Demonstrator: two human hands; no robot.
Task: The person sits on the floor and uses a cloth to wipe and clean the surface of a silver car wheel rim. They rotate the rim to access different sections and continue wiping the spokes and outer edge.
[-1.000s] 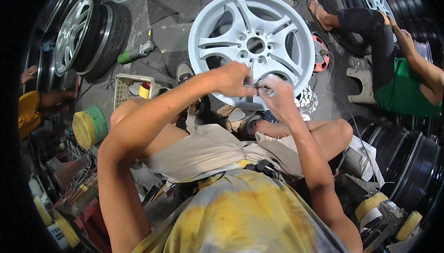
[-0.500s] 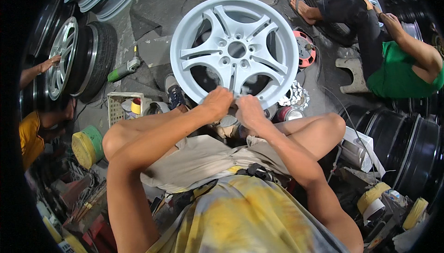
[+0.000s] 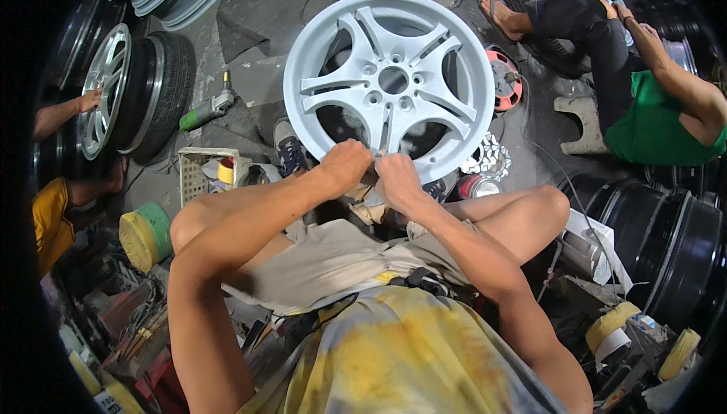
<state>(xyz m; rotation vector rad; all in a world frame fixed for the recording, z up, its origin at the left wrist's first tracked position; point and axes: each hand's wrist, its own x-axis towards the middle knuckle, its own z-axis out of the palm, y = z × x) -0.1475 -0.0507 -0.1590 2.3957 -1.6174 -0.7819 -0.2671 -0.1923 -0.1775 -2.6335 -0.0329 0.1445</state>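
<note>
A pale grey alloy wheel rim [image 3: 362, 121] with paired spokes and several bolt holes lies face up before my knees. At its near edge, by the foot of the nearest spoke, my left hand [image 3: 349, 164] is closed with fingers curled. Close beside it, my right hand [image 3: 398, 178] is also closed, its thumb and fingers pinched together. A tiny brownish bit shows between the two hands, too small to name. My knuckles hide that part of the edge. Below them a crumpled beige cloth or paper [image 3: 369, 208] lies between my legs.
A green angle grinder [image 3: 201, 113] and a cream plastic basket [image 3: 198, 179] with tape lie left. To the right are an orange cable reel [image 3: 505, 82], a tin [image 3: 480, 187] and black wheels [image 3: 644, 240]. Other people work at wheels on both sides, one in green [image 3: 666, 118].
Both hands have shifted slightly left and down along the wheel's near edge, and the right hand has turned more upright. The view has moved a little, so the wheel appears slightly farther right.
</note>
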